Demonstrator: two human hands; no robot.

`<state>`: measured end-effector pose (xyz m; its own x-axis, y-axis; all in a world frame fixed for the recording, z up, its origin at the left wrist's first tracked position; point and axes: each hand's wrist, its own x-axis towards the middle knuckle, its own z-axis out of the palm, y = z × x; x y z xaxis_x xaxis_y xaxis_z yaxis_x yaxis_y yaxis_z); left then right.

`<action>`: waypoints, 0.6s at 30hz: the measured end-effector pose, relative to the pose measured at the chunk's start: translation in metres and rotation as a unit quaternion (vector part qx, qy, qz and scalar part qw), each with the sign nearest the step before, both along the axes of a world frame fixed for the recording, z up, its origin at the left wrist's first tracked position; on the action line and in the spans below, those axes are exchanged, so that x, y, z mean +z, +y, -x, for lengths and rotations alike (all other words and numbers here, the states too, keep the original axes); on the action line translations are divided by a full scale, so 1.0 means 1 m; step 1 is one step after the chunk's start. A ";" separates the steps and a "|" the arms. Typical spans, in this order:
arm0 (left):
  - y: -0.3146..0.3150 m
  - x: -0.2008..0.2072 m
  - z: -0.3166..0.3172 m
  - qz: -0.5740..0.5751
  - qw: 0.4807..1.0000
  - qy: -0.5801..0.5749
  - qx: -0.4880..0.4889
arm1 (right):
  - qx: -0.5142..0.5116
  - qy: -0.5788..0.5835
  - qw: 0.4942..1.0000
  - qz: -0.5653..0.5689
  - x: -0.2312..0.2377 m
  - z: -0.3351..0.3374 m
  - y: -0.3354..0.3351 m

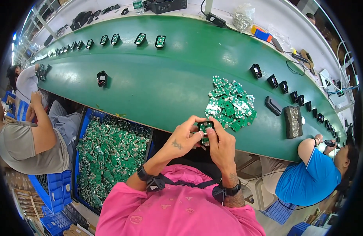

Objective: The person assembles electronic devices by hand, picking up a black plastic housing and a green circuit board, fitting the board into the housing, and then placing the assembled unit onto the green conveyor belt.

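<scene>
Both hands are at the centre of the frame, slightly below the middle: the left hand and the right hand pinch a small black casing between them, thumbs on its face and fingers around its sides. A green circuit board shows inside it, partly covered by the thumbs. The casing is held over the near edge of the green desk.

Just beyond the hands, right of centre, a loose heap of green circuit boards takes up the desk and is the closest obstacle. Farther right lie a dark, rough-faced block and a black elongated object, near each other; past them a line of black housings curves toward the right edge. A single black housing lies apart at left of centre, and a row of board-filled housings runs across the upper left.

At lower left, a blue crate full of boards sits below the desk edge, near the left forearm. A clear plastic bag and a black power adapter lie along the top. A co-worker in blue sits at lower right, another in a grey-brown shirt at far left.
</scene>
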<state>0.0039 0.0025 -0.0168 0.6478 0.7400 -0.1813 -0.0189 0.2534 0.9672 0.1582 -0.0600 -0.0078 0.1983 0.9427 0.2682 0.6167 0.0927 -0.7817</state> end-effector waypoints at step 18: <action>-0.006 0.007 -0.002 -0.140 0.985 0.069 0.075 | 0.008 0.165 0.986 0.036 -0.002 0.007 0.006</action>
